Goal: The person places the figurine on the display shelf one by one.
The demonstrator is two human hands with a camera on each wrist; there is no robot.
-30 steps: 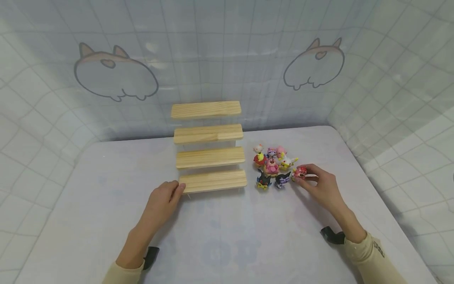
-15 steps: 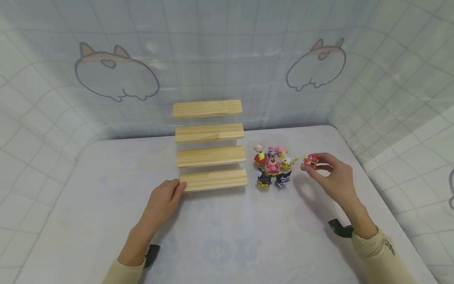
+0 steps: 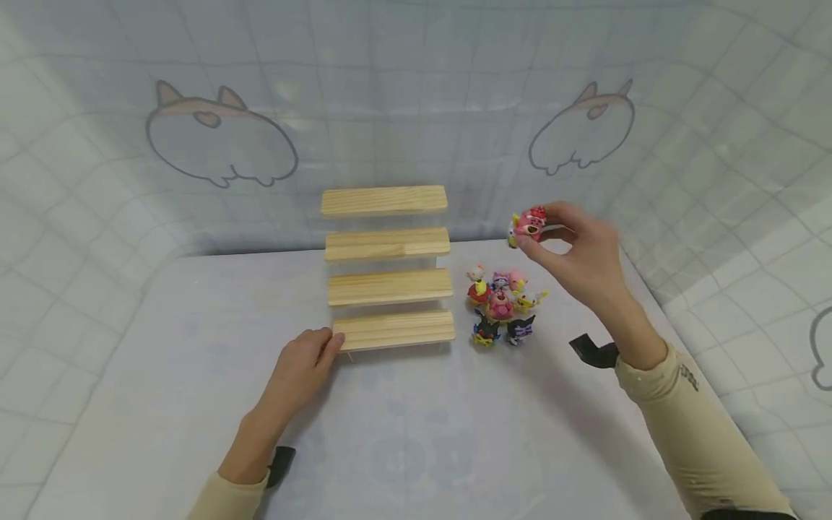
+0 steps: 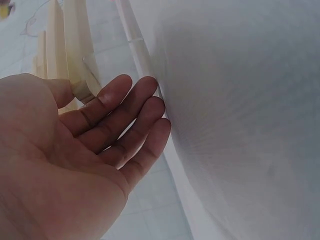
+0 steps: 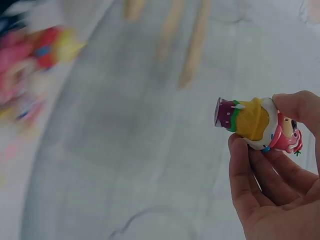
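Observation:
My right hand [image 3: 552, 235] is raised above the table and pinches a small pink and red figurine [image 3: 529, 223], seen close up as a pink, yellow and purple toy [image 5: 257, 125] between thumb and fingers [image 5: 295, 105]. Below it, a cluster of several small figurines [image 3: 499, 303] stands on the table, right of a wooden four-step stand [image 3: 388, 269]. My left hand [image 3: 305, 361] lies flat with straight fingers [image 4: 125, 125] touching the left end of the stand's lowest step [image 3: 393, 329].
The white table [image 3: 416, 433] is backed by a pale tiled sheet with cartoon animal drawings [image 3: 221, 141]. Its right edge runs close past my right sleeve [image 3: 695, 433]. Black wrist straps [image 3: 591, 352] show on both arms.
My right hand has lifted the pink figurine from beside the cluster, up and toward the back, level with the upper steps. The left hand has stayed at the lowest step.

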